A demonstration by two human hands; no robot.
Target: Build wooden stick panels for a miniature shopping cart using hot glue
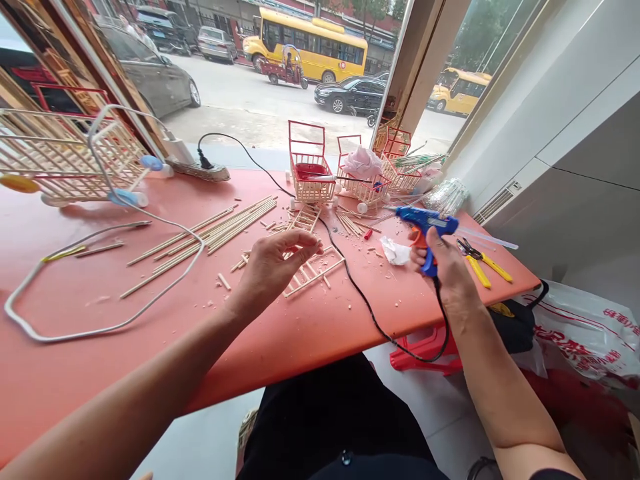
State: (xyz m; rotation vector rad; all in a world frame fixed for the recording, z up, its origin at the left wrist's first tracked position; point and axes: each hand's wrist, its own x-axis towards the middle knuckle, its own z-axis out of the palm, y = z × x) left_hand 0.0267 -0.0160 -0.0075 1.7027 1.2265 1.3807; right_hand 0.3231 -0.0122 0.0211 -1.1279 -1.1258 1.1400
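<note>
My right hand [444, 263] is wrapped round a blue hot glue gun [425, 223], its nozzle pointing left above the table. Over a flat frame of thin wooden sticks [314, 280], my left hand [277, 263] is pinched, thumb against fingers; whatever lies between the fingertips is too small to make out. That hand hides part of the frame. Just behind it lies a ladder-like piece of sticks [306, 217]. Past that stands a small stick cart [314, 180] with a red handle. A black cord [363, 297] runs from the glue gun across the table.
Long wooden sticks [240, 223] lie left of centre. A white cable [100, 331] loops near a larger stick cart [75, 153]. Yellow-handled pliers [483, 262] rest at the right, near crumpled tissue [395, 251]. More small carts [367, 190] stand by the window. Scraps litter the orange tabletop [240, 363].
</note>
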